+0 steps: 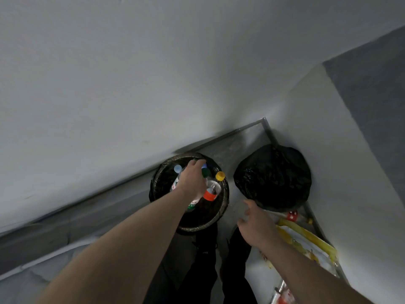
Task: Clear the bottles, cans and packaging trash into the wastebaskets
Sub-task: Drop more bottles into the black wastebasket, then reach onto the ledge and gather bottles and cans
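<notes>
At the room corner, two wastebaskets stand on the floor against the wall. I note the left wastebasket (221,212), lined with a dark bag, already holding several plastic bottles: one with a yellow cap (220,176), clear body and a red label, one with a pale blue cap (177,168), and a green cap (205,172) showing beside my knuckles. A green-and-white label pokes out under my wrist.

My left hand (192,182) is down over the mouth of that basket, back of the hand to the camera. Its fingers curl downward among the bottle tops, but I cannot tell whether they are gripping a bottle or have just let one go; the palm side is hidden.

My right hand (255,224) hangs between the two baskets, fingers loose and spread, holding nothing.

The right wastebasket (272,177) sits just beside the first, tight in the corner. Its black bag looks bunched over the top; I cannot see anything inside.

Judging progress: a fair share of the bottles is done, all in the left basket. Work remains. Along the lower right, on a pale surface by the wall, lies yellow-and-white packaging (306,240), a small red item (292,215) near the right basket's base, and what may be a can (279,292) at the bottom edge, blurred. None of those are binned yet. I reckon the task is somewhere past the middle, with the packaging and cans outstanding.
</notes>
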A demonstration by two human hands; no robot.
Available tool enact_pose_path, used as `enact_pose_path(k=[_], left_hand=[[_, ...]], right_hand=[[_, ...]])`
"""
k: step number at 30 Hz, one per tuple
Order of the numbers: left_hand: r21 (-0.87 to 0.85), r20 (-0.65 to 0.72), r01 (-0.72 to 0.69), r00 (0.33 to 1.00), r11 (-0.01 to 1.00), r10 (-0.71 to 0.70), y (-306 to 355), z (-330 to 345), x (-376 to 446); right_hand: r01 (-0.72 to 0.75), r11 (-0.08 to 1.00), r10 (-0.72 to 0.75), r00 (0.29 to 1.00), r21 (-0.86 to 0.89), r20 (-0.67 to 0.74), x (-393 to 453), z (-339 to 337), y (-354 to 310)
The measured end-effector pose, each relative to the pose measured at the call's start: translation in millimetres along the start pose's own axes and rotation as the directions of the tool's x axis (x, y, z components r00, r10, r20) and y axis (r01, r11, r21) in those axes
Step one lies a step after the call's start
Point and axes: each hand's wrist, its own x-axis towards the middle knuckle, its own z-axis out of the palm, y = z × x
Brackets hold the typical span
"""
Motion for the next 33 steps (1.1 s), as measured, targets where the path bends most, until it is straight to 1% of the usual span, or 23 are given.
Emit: enact_pose_path(k=[6,9,12,15,18,21,23,25,26,28,29,31,33], left_hand=[[-0.023,0.005,0.019,1.0,1.0,-0.019,-3.2,-36.4,-66.2],[0.035,0.023,0.028,0.999,0.999,-0.028,-0.7,-59.7,-123.5],[0.101,0.052,0.022,0.998,0.995,-0.027,12.0,-91.0,-195.2],[0.123,0.019,-0.027,1.0,0.992,0.024,35.5,-125.4,-271.1],[0.155,-0.021,-0.101,0.994,0.983,0.106,62.0,-165.1,-335.9],[0.211,-0.06,-0.206,0.973,0.955,0.223,78.9,-191.5,-384.6],[0.233,-0.105,-0.262,0.95,0.936,0.292,85.8,-203.6,-402.4],[0.256,-0.124,-0.315,0.927,0.914,0.354,96.7,-215.4,-408.9],[0.278,-0.112,-0.325,0.924,0.904,0.367,103.3,-221.8,-411.6],[0.356,-0.036,-0.337,0.927,0.871,0.373,118.6,-232.4,-419.0],[0.371,-0.021,-0.359,0.919,0.857,0.394,126.4,-236.5,-422.9],[0.363,-0.043,-0.432,0.877,0.826,0.478,148.7,-245.2,-428.4],[0.38,-0.023,-0.483,0.848,0.789,0.53,175.1,-253.0,-434.0]], right_hand=[[0.029,1.0,-0.029,0.999,-0.001,-0.041,-43.3,-22.1,-8.8],[0.079,0.995,-0.081,0.996,-0.062,-0.035,-87.7,-38.1,-23.4],[0.118,0.982,-0.123,0.992,-0.148,-0.027,-151.5,-55.7,-33.0],[0.135,0.971,-0.146,0.988,-0.197,-0.041,-228.2,-75.1,-38.4],[0.11,0.969,-0.131,0.988,-0.221,-0.083,-300.1,-89.1,-37.0],[0.062,0.971,-0.102,0.981,-0.231,-0.166,-365.6,-92.6,-19.7],[0.041,0.98,-0.084,0.971,-0.193,-0.223,-399.7,-90.1,-7.4],[0.011,0.991,-0.05,0.955,-0.135,-0.292,-424.2,-93.2,5.0],[-0.008,0.994,-0.027,0.945,-0.106,-0.326,-434.3,-96.8,11.6],[-0.039,0.997,0.009,0.929,-0.074,-0.37,-451.8,-105.9,24.8],[-0.052,0.998,0.034,0.918,-0.034,-0.396,-460.3,-109.7,31.3],[-0.048,0.997,0.071,0.89,0.064,-0.45,-472.4,-118.3,43.7],[-0.034,0.99,0.098,0.867,0.138,-0.488,-482.1,-126.0,56.3]])
